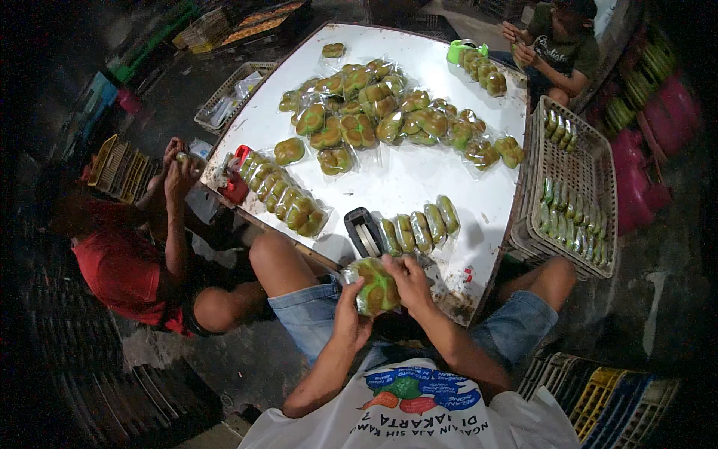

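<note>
Between my two hands is a green-brown bun (378,287) in clear plastic, held over my lap at the table's near edge. My left hand (350,313) grips its left side, thumb on top. With its thumb at the upper right edge, my right hand (410,283) holds the other side. Just beyond the bun stands a black tape dispenser (363,233) with a pale roll. To its right, several wrapped buns (420,229) stand in a row on the white table (389,193). A large pile of wrapped buns (357,112) lies farther back.
Left of the dispenser runs another bun row (280,193), by a red tape dispenser (236,176). A green dispenser (465,51) sits at the far right. A plastic crate (574,176) with packed buns adjoins the table's right side. Co-workers sit at left (127,266) and far right (566,49).
</note>
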The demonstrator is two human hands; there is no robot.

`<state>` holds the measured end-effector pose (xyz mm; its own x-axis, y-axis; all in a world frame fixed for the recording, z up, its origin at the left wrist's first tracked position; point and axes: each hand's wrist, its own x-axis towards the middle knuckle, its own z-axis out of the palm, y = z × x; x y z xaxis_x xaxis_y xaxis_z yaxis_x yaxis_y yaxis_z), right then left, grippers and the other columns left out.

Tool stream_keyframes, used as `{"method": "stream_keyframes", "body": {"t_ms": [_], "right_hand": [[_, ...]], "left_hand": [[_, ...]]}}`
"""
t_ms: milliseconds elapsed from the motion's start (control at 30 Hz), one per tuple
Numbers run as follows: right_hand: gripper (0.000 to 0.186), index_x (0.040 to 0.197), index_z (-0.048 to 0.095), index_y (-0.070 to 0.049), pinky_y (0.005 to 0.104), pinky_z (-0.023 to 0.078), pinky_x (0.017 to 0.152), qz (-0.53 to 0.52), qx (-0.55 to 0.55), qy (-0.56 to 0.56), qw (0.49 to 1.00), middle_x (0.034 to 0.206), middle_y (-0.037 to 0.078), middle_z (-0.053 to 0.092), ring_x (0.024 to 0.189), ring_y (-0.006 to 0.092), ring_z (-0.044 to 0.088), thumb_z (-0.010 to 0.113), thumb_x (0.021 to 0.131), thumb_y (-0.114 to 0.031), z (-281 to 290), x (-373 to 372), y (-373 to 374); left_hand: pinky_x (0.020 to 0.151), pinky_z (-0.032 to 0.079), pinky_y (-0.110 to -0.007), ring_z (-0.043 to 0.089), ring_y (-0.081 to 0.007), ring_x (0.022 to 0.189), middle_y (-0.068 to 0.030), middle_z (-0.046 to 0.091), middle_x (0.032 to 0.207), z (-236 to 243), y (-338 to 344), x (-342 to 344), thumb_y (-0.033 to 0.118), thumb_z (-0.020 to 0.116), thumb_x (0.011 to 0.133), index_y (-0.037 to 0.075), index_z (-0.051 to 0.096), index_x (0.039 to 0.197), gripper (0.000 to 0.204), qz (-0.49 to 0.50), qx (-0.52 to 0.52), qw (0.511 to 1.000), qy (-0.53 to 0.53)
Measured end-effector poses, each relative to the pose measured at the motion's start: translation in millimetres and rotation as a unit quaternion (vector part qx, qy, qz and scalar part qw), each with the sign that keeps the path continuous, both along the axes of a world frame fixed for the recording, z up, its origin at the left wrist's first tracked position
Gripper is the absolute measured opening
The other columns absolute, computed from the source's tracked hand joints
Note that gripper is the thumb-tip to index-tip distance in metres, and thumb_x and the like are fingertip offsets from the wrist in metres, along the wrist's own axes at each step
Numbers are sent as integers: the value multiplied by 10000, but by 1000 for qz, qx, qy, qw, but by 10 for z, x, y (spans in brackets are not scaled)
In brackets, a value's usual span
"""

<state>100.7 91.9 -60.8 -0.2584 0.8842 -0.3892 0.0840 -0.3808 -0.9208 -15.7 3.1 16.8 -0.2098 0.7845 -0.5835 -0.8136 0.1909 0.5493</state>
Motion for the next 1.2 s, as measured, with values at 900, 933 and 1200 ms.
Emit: {"method": "stream_keyframes", "body": {"t_ms": [900, 933, 1200], "right_hand": [[570, 922, 691, -19, 295, 489, 706, 327, 89, -231, 912, 813, 72, 646, 793, 113, 589, 875, 726, -521, 1122, 659, 726], [577, 949, 676, -21, 298, 488, 701, 293, 139, -165, 931, 818, 67, 631, 787, 118, 583, 885, 720, -508, 927, 764, 634], [244, 921, 639, -57, 316, 471, 701, 376, 127, 355, 846, 824, 61, 621, 773, 152, 591, 769, 892, -261, 1920, 915, 195]], "left_hand": [[1038, 431, -307, 550, -173, 1210, -78, 578, 1320, 254, 269, -106, 77, 700, 871, 47, 413, 1491, 684, -281, 68, 947, 141], [1018, 444, -308, 565, -166, 1190, -76, 601, 1293, 326, 271, -103, 133, 721, 885, 43, 443, 1467, 651, -285, 31, 950, 127], [1094, 383, -317, 507, -211, 1275, -127, 528, 1388, 199, 359, 12, 32, 720, 817, 8, 355, 1499, 773, -274, 69, 896, 342]]}}
